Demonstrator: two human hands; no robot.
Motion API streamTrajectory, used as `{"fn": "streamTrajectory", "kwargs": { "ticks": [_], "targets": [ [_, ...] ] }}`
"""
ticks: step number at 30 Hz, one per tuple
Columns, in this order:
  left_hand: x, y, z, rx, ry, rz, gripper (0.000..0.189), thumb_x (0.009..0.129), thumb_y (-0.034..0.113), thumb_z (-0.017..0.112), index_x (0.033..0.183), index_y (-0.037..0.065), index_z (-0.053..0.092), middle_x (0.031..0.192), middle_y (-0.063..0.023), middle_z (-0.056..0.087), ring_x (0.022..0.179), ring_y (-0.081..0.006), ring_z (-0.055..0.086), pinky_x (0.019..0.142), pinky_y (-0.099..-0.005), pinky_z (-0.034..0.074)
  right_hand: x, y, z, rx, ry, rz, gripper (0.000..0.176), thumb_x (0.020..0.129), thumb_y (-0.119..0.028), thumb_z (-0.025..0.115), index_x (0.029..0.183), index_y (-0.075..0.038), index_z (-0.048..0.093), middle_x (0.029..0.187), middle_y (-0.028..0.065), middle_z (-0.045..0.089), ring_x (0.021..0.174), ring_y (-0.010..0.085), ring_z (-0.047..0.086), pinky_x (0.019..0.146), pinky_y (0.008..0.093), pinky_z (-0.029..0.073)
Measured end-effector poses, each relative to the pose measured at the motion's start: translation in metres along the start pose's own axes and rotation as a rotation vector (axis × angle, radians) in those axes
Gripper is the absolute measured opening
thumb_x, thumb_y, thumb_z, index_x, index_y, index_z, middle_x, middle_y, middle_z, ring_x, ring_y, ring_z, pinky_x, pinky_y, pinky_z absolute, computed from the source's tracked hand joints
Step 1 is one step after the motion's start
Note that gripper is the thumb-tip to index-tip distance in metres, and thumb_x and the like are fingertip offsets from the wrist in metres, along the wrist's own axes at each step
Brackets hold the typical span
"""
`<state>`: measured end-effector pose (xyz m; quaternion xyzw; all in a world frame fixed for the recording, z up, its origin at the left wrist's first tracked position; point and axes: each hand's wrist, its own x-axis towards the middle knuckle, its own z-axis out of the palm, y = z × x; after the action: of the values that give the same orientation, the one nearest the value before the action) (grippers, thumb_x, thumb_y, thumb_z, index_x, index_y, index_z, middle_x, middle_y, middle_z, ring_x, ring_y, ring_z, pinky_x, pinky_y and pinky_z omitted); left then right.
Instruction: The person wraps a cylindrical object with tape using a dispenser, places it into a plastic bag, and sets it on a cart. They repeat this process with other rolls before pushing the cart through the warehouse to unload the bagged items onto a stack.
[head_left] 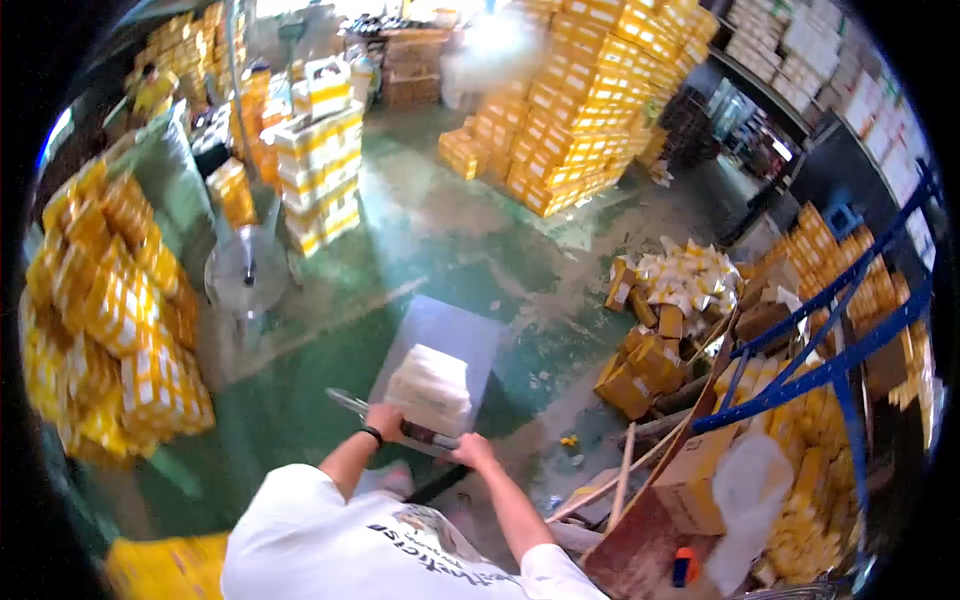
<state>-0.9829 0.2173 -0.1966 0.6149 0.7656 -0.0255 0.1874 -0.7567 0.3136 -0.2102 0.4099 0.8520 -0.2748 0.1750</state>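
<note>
A flat grey platform cart [455, 325] stands on the floor in front of me, with a white bundle [430, 385] on its deck; I cannot make out whether it is bags or sheets. Across the near end runs the cart's metal handle bar [350, 402]. My left hand [387, 421] is closed around this bar, a black band on the wrist. Further right along the same bar, my right hand [470, 450] is closed too. The bundle lies just beyond both hands, apart from them.
Wrapped yellow parcels [130, 310] are heaped on the left, near a stack of yellow-and-white boxes [320, 180]. A tall carton stack [580, 110] rises ahead. Boxes and scraps [680, 290], wooden strips [622, 475] and a blue metal frame [820, 385] lie right. Another person [153, 92] is far left.
</note>
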Motion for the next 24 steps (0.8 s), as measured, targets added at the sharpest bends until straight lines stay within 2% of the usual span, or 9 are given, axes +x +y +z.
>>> {"fn": "streamTrajectory", "kwargs": {
  "ticks": [6,7,11,13,16,18,19,21,24],
  "targets": [
    [-0.054,0.074,0.053,-0.139,0.135,-0.225,0.019,0.063,0.022,0.065,0.072,0.006,0.068,0.077,-0.0173,0.065,0.077,-0.0348,0.063,0.069,-0.0451,0.051,-0.028,0.056,-0.009,-0.208,0.013,-0.252,0.033,0.062,-0.023,0.058,0.088,-0.005,0.069,0.094,0.0185,0.065,0.090,0.0334,0.063,0.081,0.0408,0.051],
    [-0.059,0.083,0.070,-0.179,0.126,-0.246,0.020,0.064,0.023,0.064,0.074,0.006,0.068,0.075,-0.0181,0.065,0.074,-0.0361,0.063,0.066,-0.0460,0.051,-0.038,0.059,-0.022,-0.152,-0.119,-0.181,0.032,0.065,-0.026,0.063,0.091,-0.008,0.069,0.096,0.0199,0.064,0.093,0.0355,0.060,0.084,0.0444,0.049],
    [-0.099,0.150,0.074,-0.298,0.173,-0.241,0.022,0.069,0.030,0.064,0.085,0.015,0.067,0.081,-0.0147,0.066,0.079,-0.0340,0.063,0.069,-0.0462,0.050,-0.018,0.129,0.019,-0.178,0.045,-0.362,0.040,0.058,-0.016,0.059,0.098,-0.018,0.067,0.087,0.0148,0.066,0.081,0.0344,0.063,0.078,0.0426,0.052],
    [-0.110,0.179,0.085,-0.290,0.103,-0.267,0.024,0.070,0.029,0.062,0.090,0.015,0.065,0.083,-0.0152,0.066,0.079,-0.0353,0.063,0.069,-0.0470,0.050,-0.028,0.146,0.016,-0.143,0.103,-0.380,0.033,0.058,-0.013,0.057,0.087,-0.020,0.070,0.083,0.0126,0.066,0.079,0.0329,0.063,0.076,0.0425,0.052],
    [-0.129,0.228,0.088,-0.388,0.131,-0.255,0.024,0.070,0.024,0.060,0.090,0.012,0.063,0.081,-0.0159,0.065,0.079,-0.0356,0.063,0.069,-0.0470,0.050,-0.066,0.155,-0.001,-0.182,0.171,-0.471,0.024,0.056,-0.017,0.062,0.079,-0.018,0.070,0.078,0.0126,0.066,0.076,0.0330,0.063,0.071,0.0426,0.051],
    [-0.140,0.260,0.096,-0.388,0.200,-0.240,0.023,0.070,0.023,0.060,0.089,0.010,0.062,0.079,-0.0172,0.065,0.077,-0.0356,0.063,0.068,-0.0460,0.050,-0.079,0.156,-0.005,-0.466,-0.107,-0.327,0.039,0.059,-0.033,0.069,0.097,-0.026,0.067,0.087,0.0071,0.068,0.088,0.0266,0.064,0.088,0.0445,0.043],
    [-0.144,0.273,0.106,-0.397,0.196,-0.238,0.022,0.069,0.022,0.060,0.088,0.010,0.062,0.079,-0.0175,0.065,0.076,-0.0354,0.063,0.068,-0.0457,0.050,-0.103,0.149,-0.008,-0.468,-0.051,-0.316,0.036,0.059,-0.028,0.070,0.094,-0.024,0.068,0.089,0.0074,0.068,0.090,0.0270,0.063,0.092,0.0482,0.037],
    [-0.150,0.295,0.121,-0.424,0.200,-0.245,0.022,0.069,0.022,0.061,0.087,0.009,0.062,0.078,-0.0180,0.064,0.075,-0.0350,0.063,0.067,-0.0451,0.050,-0.114,0.161,0.015,-0.599,-0.036,-0.342,0.023,0.059,-0.022,0.068,0.081,-0.014,0.067,0.083,0.0094,0.067,0.087,0.0284,0.063,0.083,0.0417,0.043],
    [-0.168,0.328,0.137,-0.457,0.271,-0.217,0.022,0.068,0.022,0.062,0.086,0.009,0.061,0.078,-0.0176,0.065,0.073,-0.0344,0.064,0.065,-0.0449,0.050,-0.143,0.183,0.033,-0.609,-0.048,-0.296,0.020,0.061,-0.021,0.067,0.079,-0.012,0.066,0.083,0.0107,0.067,0.087,0.0290,0.063,0.085,0.0433,0.042]
  ]
}}
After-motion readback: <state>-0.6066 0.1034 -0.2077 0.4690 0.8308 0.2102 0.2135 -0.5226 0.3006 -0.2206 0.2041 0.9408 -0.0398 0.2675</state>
